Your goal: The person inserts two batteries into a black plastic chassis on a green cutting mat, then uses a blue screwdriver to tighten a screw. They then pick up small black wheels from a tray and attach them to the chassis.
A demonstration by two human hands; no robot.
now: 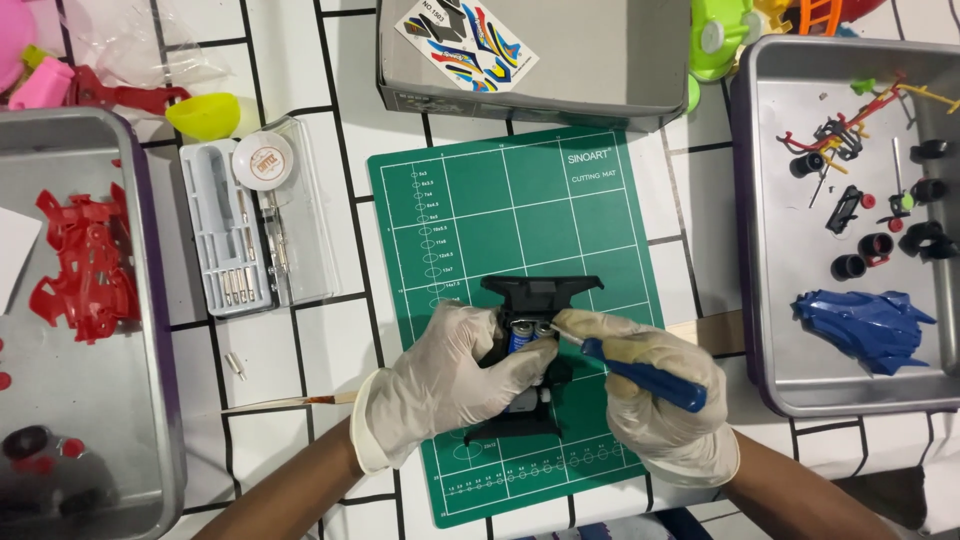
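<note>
Here, closest to me, I see two gloved hands meeting over one green cutting mat [560,190] on the white tiled surface [330,330]. My left hand [450,385] comes in from the lower left, its fingers curled around the side of one black toy car chassis [540,292], thumb pressed on top, holding it flat on the mat. My right hand [655,400] comes in from the lower right with its fingers wrapped tight round one blue-handled screwdriver [645,375], the forefinger stretched along the shaft and the tip set down into the chassis beside a blue battery [522,335]; I think I see two battery ends there, but the gloves cover much of it. Just left of my left wrist lies one thin wooden stick [285,402]. Further out on the left sits one clear plastic tool case [245,225] with a round white tin on it, and beyond that one metal tray [130,300] holding one red plastic part frame [80,265]. On the right stands a second metal tray [760,250] with one blue car body shell [865,325] and a scatter of small black wheels, at least six, which I cannot count surely. Farthest off, past the mat's top edge, is one grey box [580,60] with one coloured sticker sheet [465,40] lying on it.
</note>
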